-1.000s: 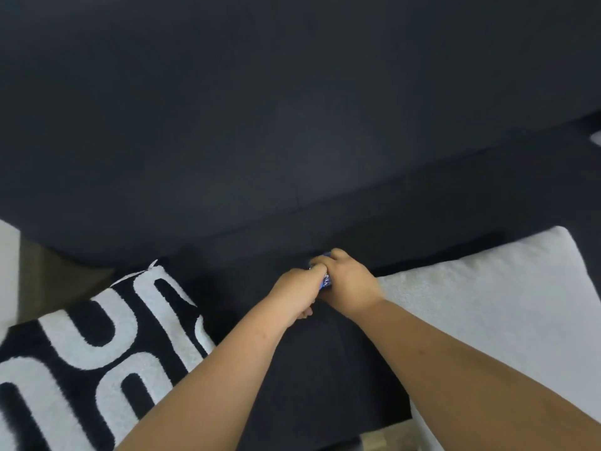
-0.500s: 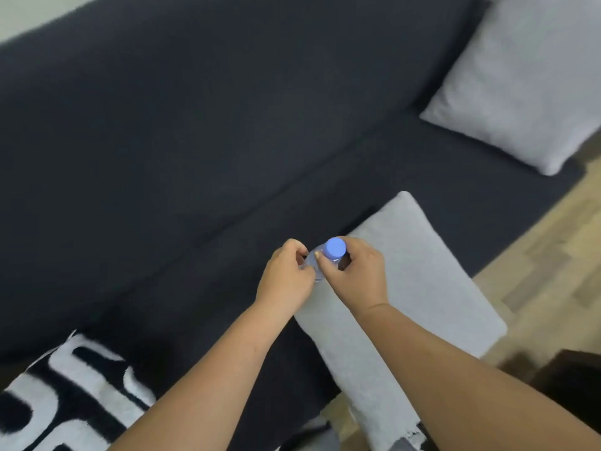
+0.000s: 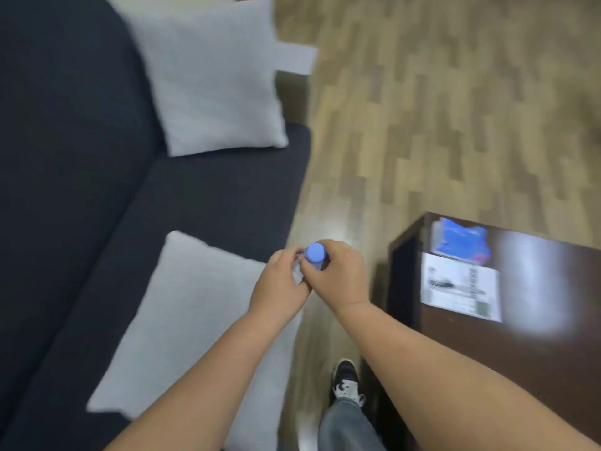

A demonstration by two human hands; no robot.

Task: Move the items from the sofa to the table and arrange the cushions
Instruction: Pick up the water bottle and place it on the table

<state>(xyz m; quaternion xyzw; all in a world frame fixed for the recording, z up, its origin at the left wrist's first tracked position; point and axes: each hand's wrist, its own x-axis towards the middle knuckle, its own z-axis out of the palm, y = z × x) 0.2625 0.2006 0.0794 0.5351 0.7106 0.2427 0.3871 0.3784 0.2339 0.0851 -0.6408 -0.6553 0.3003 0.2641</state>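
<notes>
A small clear bottle with a blue cap point(image 3: 314, 253) is held upright between both hands, above the sofa's front edge. My left hand point(image 3: 279, 288) grips its left side and my right hand point(image 3: 341, 278) wraps its right side; most of the bottle's body is hidden by the fingers. One grey cushion point(image 3: 182, 320) lies flat on the dark sofa point(image 3: 211, 196) seat below my arms. A second grey cushion point(image 3: 211, 83) leans at the sofa's far end. The dark brown table point(image 3: 520, 353) stands to the right.
On the table lie a blue packet point(image 3: 461, 244) and a white printed sheet point(image 3: 460, 289). Wooden floor point(image 3: 422, 109) runs between sofa and table. My shoe point(image 3: 346, 380) and jeans leg stand in that gap.
The bottle came up off the sofa seat in both hands. The view has swung right, so the patterned black-and-white cushion left the frame and the table came into sight.
</notes>
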